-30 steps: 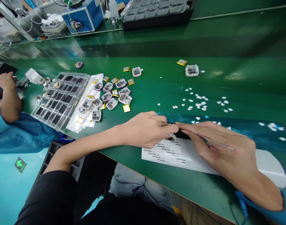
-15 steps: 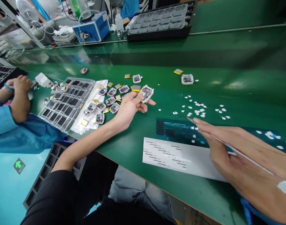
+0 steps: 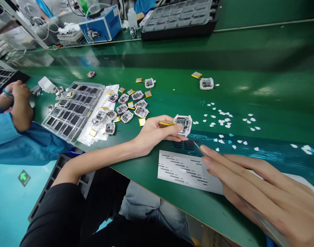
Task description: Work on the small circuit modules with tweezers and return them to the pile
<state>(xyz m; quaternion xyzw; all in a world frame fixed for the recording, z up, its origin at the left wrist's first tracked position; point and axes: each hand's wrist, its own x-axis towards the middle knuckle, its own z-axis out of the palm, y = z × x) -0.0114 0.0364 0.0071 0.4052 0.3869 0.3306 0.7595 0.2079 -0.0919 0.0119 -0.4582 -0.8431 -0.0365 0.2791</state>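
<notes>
Between the thumb and fingers of my left hand (image 3: 157, 132) is a white-framed watch case (image 3: 184, 124) with its circuit board showing and a yellow-edged battery (image 3: 166, 124) attached. My right hand (image 3: 252, 185) is closed around metal tweezers (image 3: 196, 146), whose tip points at the black strips (image 3: 184, 145) on a dark blue-green sheet (image 3: 239, 140), just below the case. A white printed backing strip (image 3: 182, 168) lies under the tweezers, partly covered by my right hand. Small white stickers (image 3: 225, 121) are scattered beyond the sheet and on it.
Several similar watch cases (image 3: 127, 116) with batteries lie left of my left hand, beside a clear compartment tray (image 3: 95, 106). Two more cases (image 3: 206, 83) sit farther back. A co-worker's hands (image 3: 19, 91) rest at the far left. A blue box (image 3: 100, 25) and a black tray (image 3: 177, 33) stand behind.
My left hand has moved right and toward me with the watch case, now above the black strips. My right hand has shifted left and nearer, bringing the tweezers' tip below the case.
</notes>
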